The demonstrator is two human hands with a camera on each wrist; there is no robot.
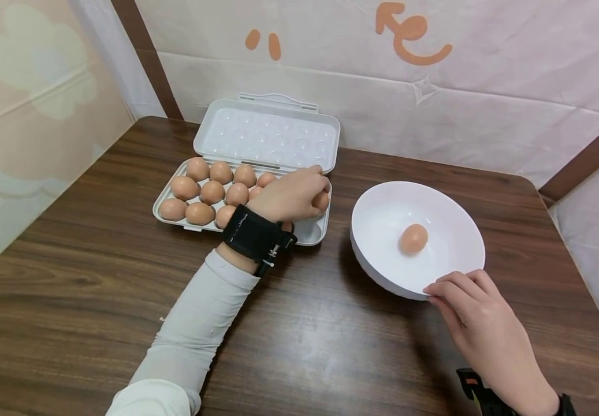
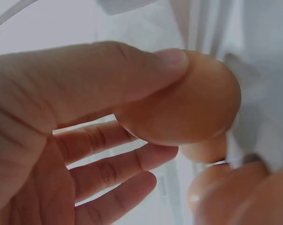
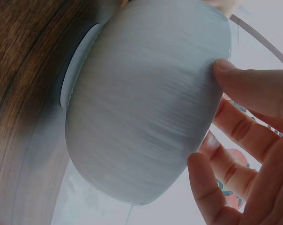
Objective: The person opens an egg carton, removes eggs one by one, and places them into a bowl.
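Note:
An open white egg carton [image 1: 311, 232] holds several brown eggs [image 1: 212, 192]. My left hand [image 1: 316, 190] reaches over the carton's right end and grips one brown egg [image 1: 322, 201]. In the left wrist view the thumb [image 2: 132, 70] presses on that egg [image 2: 188, 108], with other eggs [image 2: 212, 187] below it. A white bowl [image 1: 382, 214] to the right holds a single egg [image 1: 413, 238]. My right hand [image 1: 452, 289] holds the bowl's near rim. In the right wrist view a fingertip [image 3: 226, 68] and the thumb [image 3: 204, 185] touch the bowl's outer wall [image 3: 141, 108].
The carton's lid [image 1: 268, 136] lies open toward the back wall. The brown wooden table [image 1: 96, 271] meets draped walls at the left and back. Bare tabletop lies in front of the carton and the bowl.

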